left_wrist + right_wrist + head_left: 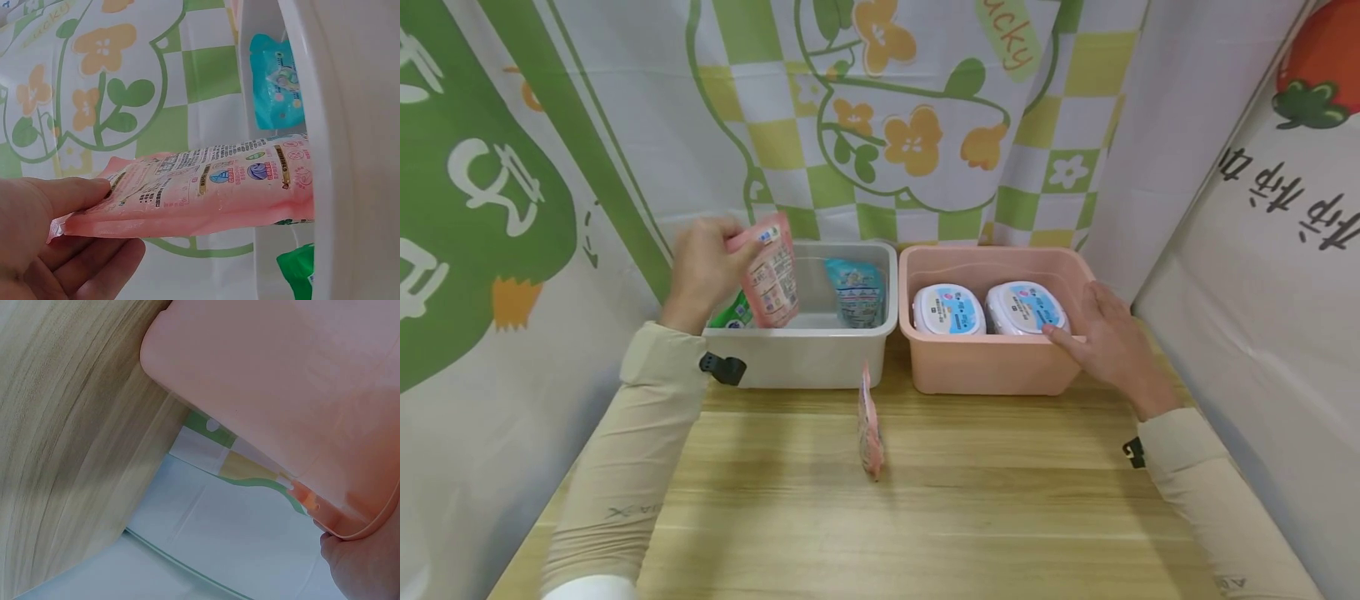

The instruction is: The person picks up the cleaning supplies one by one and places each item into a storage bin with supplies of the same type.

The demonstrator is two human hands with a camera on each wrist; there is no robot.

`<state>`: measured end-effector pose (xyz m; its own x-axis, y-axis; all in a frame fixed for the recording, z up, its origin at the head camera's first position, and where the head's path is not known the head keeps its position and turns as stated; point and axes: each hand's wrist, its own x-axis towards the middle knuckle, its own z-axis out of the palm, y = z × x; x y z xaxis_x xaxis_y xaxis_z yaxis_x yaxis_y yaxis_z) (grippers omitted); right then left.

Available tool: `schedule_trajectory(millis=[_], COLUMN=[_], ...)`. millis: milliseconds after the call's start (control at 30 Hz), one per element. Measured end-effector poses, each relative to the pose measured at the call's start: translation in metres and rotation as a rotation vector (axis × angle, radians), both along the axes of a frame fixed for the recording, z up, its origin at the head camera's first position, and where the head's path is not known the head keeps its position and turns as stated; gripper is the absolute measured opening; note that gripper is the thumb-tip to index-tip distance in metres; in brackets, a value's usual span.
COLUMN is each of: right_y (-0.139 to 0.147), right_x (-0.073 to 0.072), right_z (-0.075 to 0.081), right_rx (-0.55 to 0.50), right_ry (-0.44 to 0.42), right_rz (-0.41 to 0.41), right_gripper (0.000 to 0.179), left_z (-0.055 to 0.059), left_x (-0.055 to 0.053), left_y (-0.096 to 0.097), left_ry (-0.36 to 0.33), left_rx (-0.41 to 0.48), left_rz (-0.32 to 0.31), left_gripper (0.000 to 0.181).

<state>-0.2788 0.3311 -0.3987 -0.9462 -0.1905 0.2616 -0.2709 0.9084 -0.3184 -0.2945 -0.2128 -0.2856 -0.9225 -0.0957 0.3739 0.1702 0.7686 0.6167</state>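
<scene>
Left hand (703, 262): grip pinching pink pouch (773, 279)
Pink pouch: lower end inside left white bin (797, 360)
Right hand (1112, 342): grip spread on right peach bin (992, 367)
Desk (985, 500): another pouch (870, 433), near side

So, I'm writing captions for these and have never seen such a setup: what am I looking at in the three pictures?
There is no machine, only a person's two bare hands, the left hand and the right hand. The wide picture comes from a camera worn on the head; the others come from cameras worn on each wrist.

On the wooden table stand a white bin and a pink bin, with a pink packet in front, seen edge-on. The left hand pinches a pink pouch whose lower end dips into the white bin, near a teal pouch and a green packet. The right hand rests on the pink bin's rim; two tubs sit inside.
</scene>
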Motion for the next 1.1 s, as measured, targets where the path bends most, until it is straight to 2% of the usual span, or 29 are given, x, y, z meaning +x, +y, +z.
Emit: schedule_trajectory(millis=[133, 367, 700, 867, 1100], right_y=[0.000, 0.001, 0.002, 0.002, 0.002], right_x=[0.000, -0.002, -0.001, -0.002, -0.002], right_z=[0.001, -0.002, -0.001, -0.001, 0.000], right_rx=[0.002, -0.008, 0.016, 0.019, 0.013], right_ry=[-0.014, 0.019, -0.033, -0.037, -0.030], right_rz=[-0.004, 0.011, -0.008, -0.010, -0.010], right_gripper=[0.110, 0.103, 0.113, 0.113, 0.113], left_z=[-0.005, -0.015, -0.032, -0.041, -0.050], left_x=[0.000, -0.003, -0.010, -0.010, -0.011], left_y=[0.001, 0.000, 0.000, 0.000, 0.002], left_ry=[-0.007, 0.009, 0.048, 0.015, -0.050], left_rx=[-0.003, -0.033, -0.060, -0.062, -0.029], left_rz=[-0.016, -0.027, -0.037, -0.048, -0.030], left_gripper=[0.031, 0.030, 0.027, 0.026, 0.026])
